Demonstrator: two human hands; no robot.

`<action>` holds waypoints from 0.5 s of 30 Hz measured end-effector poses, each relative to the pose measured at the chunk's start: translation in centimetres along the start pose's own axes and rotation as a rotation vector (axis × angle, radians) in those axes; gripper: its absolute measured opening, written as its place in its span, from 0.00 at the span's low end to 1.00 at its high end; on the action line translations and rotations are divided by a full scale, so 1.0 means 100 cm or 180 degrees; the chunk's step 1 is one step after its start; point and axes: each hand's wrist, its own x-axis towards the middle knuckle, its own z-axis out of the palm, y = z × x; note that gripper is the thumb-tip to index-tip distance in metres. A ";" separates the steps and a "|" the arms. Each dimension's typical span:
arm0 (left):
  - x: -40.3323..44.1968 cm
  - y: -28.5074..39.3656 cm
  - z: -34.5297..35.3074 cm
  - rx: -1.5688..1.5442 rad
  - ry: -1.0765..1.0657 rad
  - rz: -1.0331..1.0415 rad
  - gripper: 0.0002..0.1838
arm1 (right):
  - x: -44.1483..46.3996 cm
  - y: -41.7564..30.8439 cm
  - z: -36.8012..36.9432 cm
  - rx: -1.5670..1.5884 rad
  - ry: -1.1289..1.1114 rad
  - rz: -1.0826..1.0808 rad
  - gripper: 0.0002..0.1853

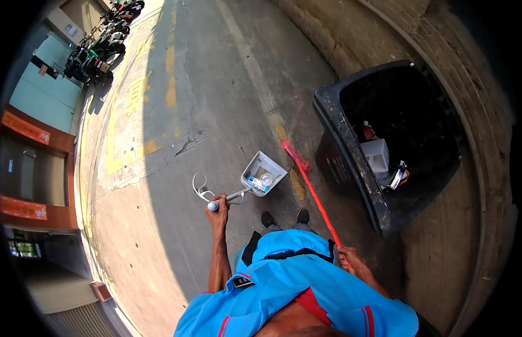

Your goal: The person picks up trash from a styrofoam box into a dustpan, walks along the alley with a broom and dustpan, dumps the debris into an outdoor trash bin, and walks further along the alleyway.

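The left hand [217, 209] is closed around the handle of a white, long-handled dustpan [263, 159]. This dustpan is in front of the dark shoes [267, 219], and in it lies clear and blue plastic rubbish [266, 180]. The right hand [346, 257] grips the stick of a red broom [318, 203], whose head is between the dustpan and a large black bin [348, 151]. Inside the bin there is a white box [375, 155].

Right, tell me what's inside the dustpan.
The dustpan, held in the left hand, contains a round clear plastic item and a bluish piece of litter, with what looks like grit. Whatever lies directly beneath the litter is covered and can't be seen.
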 end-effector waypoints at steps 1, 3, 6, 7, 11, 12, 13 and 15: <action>-0.005 0.029 -0.005 -0.0118 0.0006 -0.0035 0.14 | 0.007 -0.001 0.000 0.0093 -0.0077 -0.0033 0.07; -0.011 0.074 -0.016 -0.0368 0.0069 0.0082 0.12 | 0.020 -0.002 -0.001 0.0167 -0.0178 -0.0070 0.07; -0.018 0.130 -0.033 -0.0617 0.0104 0.0288 0.11 | 0.038 -0.005 0.001 0.0149 -0.0219 -0.0083 0.09; -0.023 0.148 -0.038 -0.0635 0.0109 0.0463 0.11 | 0.041 -0.006 0.002 0.0132 -0.0217 -0.0015 0.10; -0.042 0.211 -0.050 -0.0685 0.0127 0.1323 0.09 | 0.048 -0.012 0.003 -0.0016 -0.0203 0.0098 0.10; -0.045 0.221 -0.053 -0.0697 0.0125 0.1530 0.09 | 0.050 -0.011 0.003 0.0006 -0.0197 0.0105 0.10; -0.045 0.226 -0.059 -0.0719 0.0097 0.1699 0.09 | 0.052 -0.009 0.002 -0.0057 -0.0249 0.0071 0.10; -0.044 0.236 -0.064 -0.0710 -0.0031 0.2225 0.11 | 0.051 -0.014 0.005 -0.0068 -0.0278 -0.0022 0.10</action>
